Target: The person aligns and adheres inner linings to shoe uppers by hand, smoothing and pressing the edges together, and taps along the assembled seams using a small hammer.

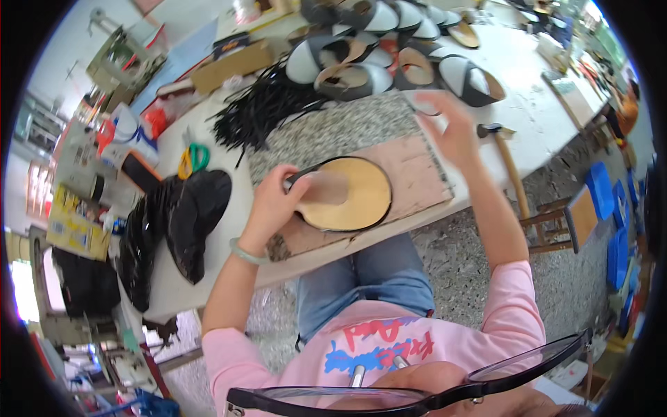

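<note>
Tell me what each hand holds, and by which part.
The left hand holds the tan, black-rimmed oval shoe piece by its left edge. The right hand is raised and blurred, with nothing visible in it.

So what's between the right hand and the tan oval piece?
Head view: a bare stretch of pinkish board between the right hand and the tan oval piece.
</note>
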A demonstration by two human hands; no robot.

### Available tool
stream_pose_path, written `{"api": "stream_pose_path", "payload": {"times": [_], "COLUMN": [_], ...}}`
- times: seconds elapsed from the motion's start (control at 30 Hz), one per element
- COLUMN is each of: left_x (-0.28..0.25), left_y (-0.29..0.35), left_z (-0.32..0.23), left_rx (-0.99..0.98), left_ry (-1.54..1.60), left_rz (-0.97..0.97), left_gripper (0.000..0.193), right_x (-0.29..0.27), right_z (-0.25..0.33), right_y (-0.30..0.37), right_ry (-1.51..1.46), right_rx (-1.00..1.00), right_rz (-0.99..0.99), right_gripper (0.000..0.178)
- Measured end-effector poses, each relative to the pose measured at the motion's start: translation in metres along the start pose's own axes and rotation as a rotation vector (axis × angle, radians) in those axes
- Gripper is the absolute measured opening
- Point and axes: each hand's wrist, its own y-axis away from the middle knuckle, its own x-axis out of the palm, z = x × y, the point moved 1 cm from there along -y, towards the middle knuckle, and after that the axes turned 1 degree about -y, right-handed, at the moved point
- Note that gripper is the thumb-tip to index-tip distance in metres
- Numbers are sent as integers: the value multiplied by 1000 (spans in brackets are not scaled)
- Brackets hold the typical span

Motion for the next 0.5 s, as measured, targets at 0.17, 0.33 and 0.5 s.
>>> {"api": "stream_pose_path", "payload": {"times": [0.17,0.33,0.5], "left_x": [8,42,62], "left_y": [32,61,65], "left_z": [-37,-24,-21], "left_rx": [272,486,602], "left_ry": [-105,257,138], "left_rz": [-331,-531,-449], "left_gripper": [27,25,27], "right_x": [117,159,159], "right_z": [95,115,111], "right_y": [70,88,90], "right_ry": [-412,-1016,-1279], "right_rx": [19,504,445], "right_rz": [365,263,101], "right_gripper": [35,36,36]}}
